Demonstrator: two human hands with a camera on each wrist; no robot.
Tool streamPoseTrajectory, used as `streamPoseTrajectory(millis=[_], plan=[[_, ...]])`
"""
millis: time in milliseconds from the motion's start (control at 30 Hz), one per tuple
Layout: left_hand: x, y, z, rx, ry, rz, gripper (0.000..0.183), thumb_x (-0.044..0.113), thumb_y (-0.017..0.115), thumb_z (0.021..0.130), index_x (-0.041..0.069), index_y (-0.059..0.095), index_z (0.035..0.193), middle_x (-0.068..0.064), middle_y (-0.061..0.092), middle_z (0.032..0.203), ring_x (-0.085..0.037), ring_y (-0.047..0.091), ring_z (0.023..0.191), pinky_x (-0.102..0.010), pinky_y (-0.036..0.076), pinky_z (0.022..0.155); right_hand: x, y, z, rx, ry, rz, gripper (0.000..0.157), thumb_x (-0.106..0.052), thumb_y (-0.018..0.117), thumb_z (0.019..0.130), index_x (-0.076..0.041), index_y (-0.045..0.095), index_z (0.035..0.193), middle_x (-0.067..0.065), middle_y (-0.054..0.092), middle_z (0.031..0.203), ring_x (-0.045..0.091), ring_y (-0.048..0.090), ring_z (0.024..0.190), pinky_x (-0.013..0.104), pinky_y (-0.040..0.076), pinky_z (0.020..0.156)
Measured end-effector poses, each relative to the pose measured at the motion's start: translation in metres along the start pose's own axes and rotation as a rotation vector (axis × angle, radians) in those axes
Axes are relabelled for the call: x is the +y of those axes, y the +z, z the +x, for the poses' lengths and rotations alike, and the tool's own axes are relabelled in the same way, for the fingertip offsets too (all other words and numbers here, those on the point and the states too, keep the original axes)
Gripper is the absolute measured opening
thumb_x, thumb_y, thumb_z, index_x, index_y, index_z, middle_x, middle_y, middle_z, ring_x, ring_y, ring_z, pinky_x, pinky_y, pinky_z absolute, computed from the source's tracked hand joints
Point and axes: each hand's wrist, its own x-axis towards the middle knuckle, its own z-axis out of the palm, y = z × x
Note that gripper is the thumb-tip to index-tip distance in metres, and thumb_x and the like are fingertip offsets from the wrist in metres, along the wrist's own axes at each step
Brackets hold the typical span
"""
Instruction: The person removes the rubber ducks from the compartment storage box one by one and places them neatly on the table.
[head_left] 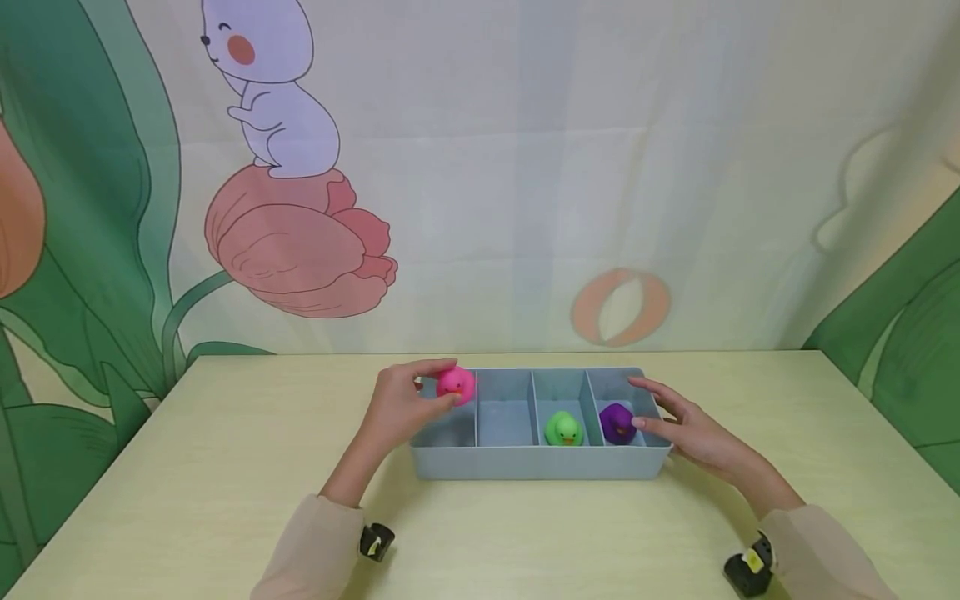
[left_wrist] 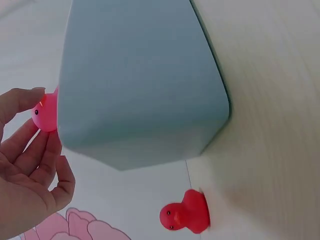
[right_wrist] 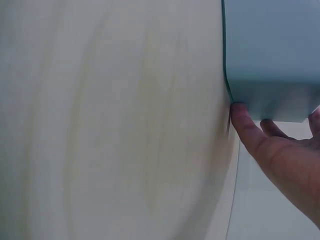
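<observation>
My left hand (head_left: 405, 404) pinches a pink rubber duck (head_left: 455, 386) between thumb and fingers above the leftmost compartment of a blue-grey divided box (head_left: 540, 464). In the left wrist view the box wall partly covers this duck (left_wrist: 46, 112). A green duck (head_left: 564, 429) sits in the third compartment from the left, and a purple duck (head_left: 617, 423) in the rightmost one. My right hand (head_left: 697, 433) is at the box's right end, thumb close to the purple duck. In the right wrist view, its extended fingers (right_wrist: 250, 127) touch the end wall.
A red duck (left_wrist: 187, 212) stands on the table beyond the box's left end, mostly hidden behind the left hand in the head view. The pale wooden table (head_left: 247, 450) ends at a printed curtain (head_left: 465, 208) behind the box.
</observation>
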Motion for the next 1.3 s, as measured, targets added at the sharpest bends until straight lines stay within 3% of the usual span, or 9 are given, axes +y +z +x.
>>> streamPoseTrajectory(millis=[133, 233, 400, 667, 1300], plan=[[-0.005, -0.01, 0.0, 0.006, -0.012, 0.029, 0.041, 0.008, 0.076, 0.071, 0.005, 0.066, 0.111, -0.008, 0.068, 0.099, -0.02, 0.053, 0.073, -0.025, 0.043, 0.058, 0.0, 0.0, -0.001, 0.0, 0.005, 0.001, 0.068, -0.023, 0.055, 0.091, -0.013, 0.015, 0.145, 0.026, -0.011, 0.148, 0.053, -0.005, 0.13, 0.072, 0.017, 0.091], [-0.01, -0.018, -0.001, 0.005, -0.05, 0.034, 0.043, 0.008, 0.075, 0.072, 0.006, 0.065, 0.113, -0.009, 0.067, 0.099, -0.021, 0.05, 0.07, -0.022, 0.042, 0.054, 0.0, 0.0, -0.001, 0.001, 0.005, 0.002, 0.068, -0.023, 0.055, 0.091, -0.013, 0.015, 0.145, 0.027, -0.011, 0.148, 0.053, -0.005, 0.13, 0.071, 0.017, 0.092], [-0.017, -0.029, -0.001, 0.012, -0.103, 0.024, 0.044, 0.008, 0.073, 0.074, 0.007, 0.063, 0.117, -0.012, 0.065, 0.106, -0.028, 0.059, 0.087, -0.028, 0.053, 0.066, 0.0, 0.0, -0.001, 0.0, 0.003, 0.008, 0.068, -0.023, 0.055, 0.091, -0.012, 0.015, 0.145, 0.027, -0.011, 0.147, 0.053, -0.004, 0.13, 0.07, 0.018, 0.093], [-0.028, -0.046, -0.002, 0.047, -0.126, 0.06, 0.043, 0.009, 0.073, 0.075, 0.005, 0.062, 0.117, -0.014, 0.065, 0.108, -0.029, 0.056, 0.102, -0.04, 0.048, 0.082, 0.0, 0.0, -0.001, -0.001, -0.004, 0.006, 0.068, -0.022, 0.055, 0.091, -0.012, 0.016, 0.145, 0.026, -0.01, 0.148, 0.053, -0.001, 0.13, 0.069, 0.021, 0.093], [-0.068, -0.067, -0.002, 0.039, -0.254, 0.13, 0.047, 0.009, 0.071, 0.078, 0.004, 0.057, 0.122, -0.017, 0.061, 0.115, -0.033, 0.05, 0.11, -0.042, 0.048, 0.085, -0.001, 0.0, -0.001, -0.004, 0.0, 0.014, 0.068, -0.022, 0.055, 0.091, -0.012, 0.015, 0.145, 0.024, -0.011, 0.148, 0.053, 0.001, 0.13, 0.068, 0.023, 0.093]])
